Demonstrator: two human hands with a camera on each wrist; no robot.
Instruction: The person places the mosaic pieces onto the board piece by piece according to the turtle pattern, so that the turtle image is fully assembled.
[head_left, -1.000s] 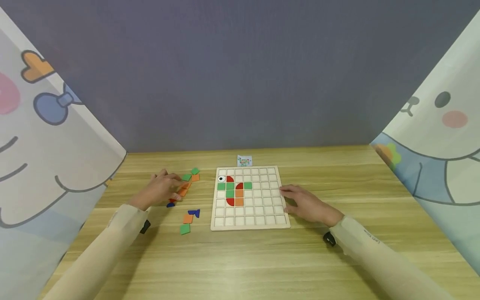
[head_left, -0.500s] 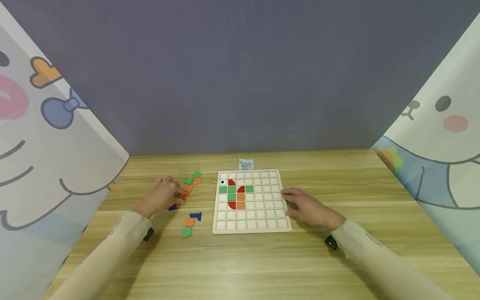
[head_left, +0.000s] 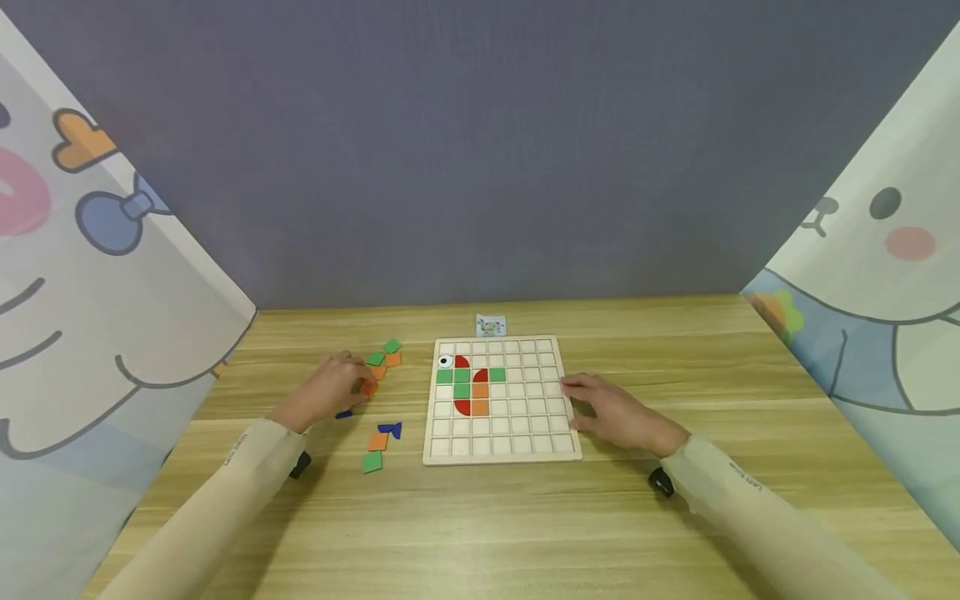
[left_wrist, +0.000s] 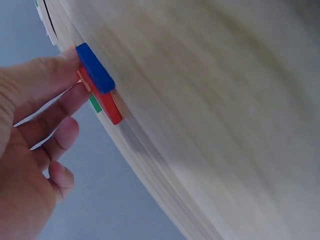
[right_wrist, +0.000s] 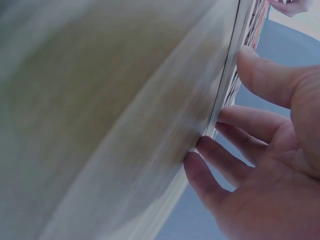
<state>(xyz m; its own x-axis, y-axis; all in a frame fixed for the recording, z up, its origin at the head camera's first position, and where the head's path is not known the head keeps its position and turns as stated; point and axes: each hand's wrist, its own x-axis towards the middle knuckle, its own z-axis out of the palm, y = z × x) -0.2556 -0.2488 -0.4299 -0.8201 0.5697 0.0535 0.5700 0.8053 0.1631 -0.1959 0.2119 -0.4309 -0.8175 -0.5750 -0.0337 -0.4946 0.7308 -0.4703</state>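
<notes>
While the person's left hand [head_left: 327,390] bent its fingers low, a small blue piece [left_wrist: 95,69] and a thin red piece [left_wrist: 107,107] sat just beside its thumb. At its fingertips was a flat orange square tile [head_left: 370,389]; I couldn't tell if the hand had hold of it. Next came a pale square wooden board [head_left: 498,428] full of little boxes. On its left half were a white eye piece with a black dot [head_left: 446,361], rounded red pieces, and green and orange squares. The person's right hand [head_left: 617,414], fingers loosely spread, touched the board's right edge.
</notes>
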